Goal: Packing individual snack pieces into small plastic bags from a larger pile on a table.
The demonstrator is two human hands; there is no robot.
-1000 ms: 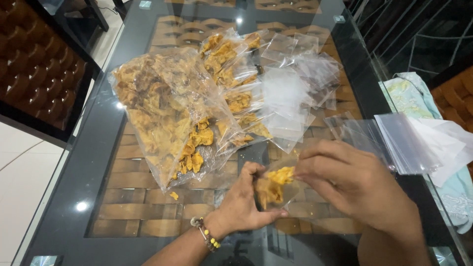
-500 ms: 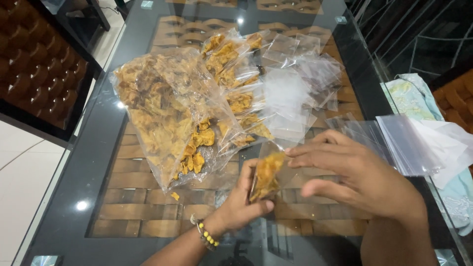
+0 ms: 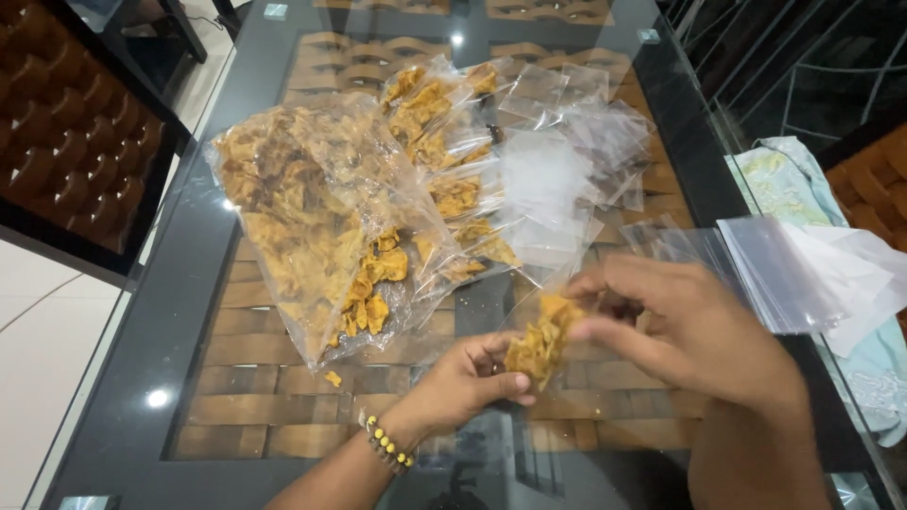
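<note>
Both hands, left [image 3: 465, 378] and right [image 3: 680, 326], are pinching a small clear chip-filled pouch [image 3: 540, 342], probably unsealed; several filled pouches [image 3: 453, 161] done, big clear chip bag [image 3: 312, 212] mostly full.

I see a glossy glass tabletop [image 3: 179, 312] over matt woven wicker [image 3: 255, 397]. Big bag [image 3: 312, 208] and small pouch [image 3: 543, 335] are thin clear plastic, crinkled and shiny; the chips inside look rough and dry. Empty pouches [image 3: 557, 179] are smooth film. Beaded bracelet [image 3: 387, 446] is glossy, the cloth [image 3: 789, 179] soft and matt.
</note>
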